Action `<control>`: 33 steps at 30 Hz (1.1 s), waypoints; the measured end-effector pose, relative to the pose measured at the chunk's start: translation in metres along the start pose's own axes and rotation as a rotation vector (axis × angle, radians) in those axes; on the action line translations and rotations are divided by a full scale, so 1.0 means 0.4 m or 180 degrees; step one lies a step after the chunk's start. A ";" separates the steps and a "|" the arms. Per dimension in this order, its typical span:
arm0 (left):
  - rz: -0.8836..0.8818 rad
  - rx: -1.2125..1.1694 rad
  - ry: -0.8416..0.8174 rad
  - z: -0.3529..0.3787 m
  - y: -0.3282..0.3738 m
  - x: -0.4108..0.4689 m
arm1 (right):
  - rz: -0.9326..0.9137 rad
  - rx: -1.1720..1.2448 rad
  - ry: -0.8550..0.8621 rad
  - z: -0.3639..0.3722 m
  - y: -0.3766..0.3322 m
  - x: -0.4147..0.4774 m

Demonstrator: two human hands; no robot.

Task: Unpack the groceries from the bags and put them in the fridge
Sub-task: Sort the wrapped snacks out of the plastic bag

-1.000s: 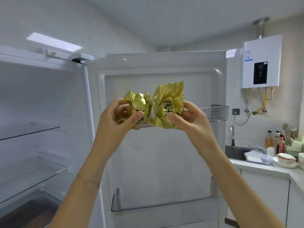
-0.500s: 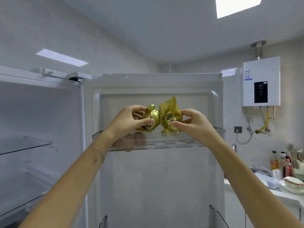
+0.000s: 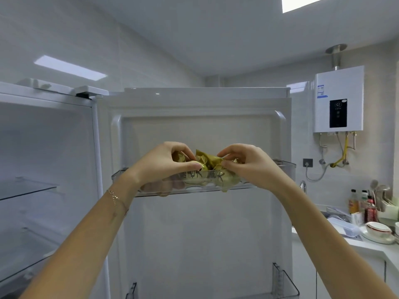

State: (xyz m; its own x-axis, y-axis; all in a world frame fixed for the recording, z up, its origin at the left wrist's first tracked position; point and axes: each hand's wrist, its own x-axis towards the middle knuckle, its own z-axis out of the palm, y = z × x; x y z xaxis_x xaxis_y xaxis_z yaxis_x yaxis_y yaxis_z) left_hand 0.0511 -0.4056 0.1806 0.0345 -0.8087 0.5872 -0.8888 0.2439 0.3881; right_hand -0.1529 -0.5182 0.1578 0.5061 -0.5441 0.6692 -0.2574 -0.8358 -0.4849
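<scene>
Two crinkled gold-foil packets (image 3: 207, 162) sit low inside the clear top shelf (image 3: 285, 169) of the open fridge door (image 3: 205, 234). My left hand (image 3: 164, 164) pinches the left packet from above, and my right hand (image 3: 248, 164) pinches the right one. Both hands reach over the shelf's front wall. Black print on the foil shows through the clear plastic. Some brownish eggs (image 3: 170, 185) lie in the same shelf, to the left under my left hand.
The fridge interior with glass shelves (image 3: 28, 190) is open at the left. A lower door shelf (image 3: 285, 285) sits near the bottom. At the right stand a counter (image 3: 371, 247) with bottles, bowls and a sink tap, and a wall water heater (image 3: 339, 100).
Both hands have carried the two gold packets up and down into the top door shelf; they were held above its rim before. My view has tilted upward.
</scene>
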 end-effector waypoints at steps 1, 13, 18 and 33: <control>-0.0006 0.0029 -0.0035 0.000 0.002 -0.002 | -0.0010 -0.0117 0.0014 0.001 -0.001 -0.002; 0.0637 0.1042 0.1286 0.081 0.024 -0.074 | -0.0502 -0.1326 0.0624 0.025 -0.004 -0.099; 0.1029 0.1525 0.1244 0.186 0.066 -0.096 | -0.0246 -0.1789 0.0953 0.004 0.014 -0.186; 0.1972 0.0831 0.0386 0.755 0.427 -0.012 | 0.1783 -0.2866 0.1043 -0.382 0.240 -0.660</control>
State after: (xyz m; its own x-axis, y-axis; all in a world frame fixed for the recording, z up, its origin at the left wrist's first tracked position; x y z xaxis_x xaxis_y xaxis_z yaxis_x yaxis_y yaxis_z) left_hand -0.2387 -0.5219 0.0296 -0.4788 -0.4921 0.7271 -0.8416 0.4931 -0.2205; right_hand -0.4370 -0.4659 0.0205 -0.0768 -0.7435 0.6644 -0.9530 -0.1412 -0.2681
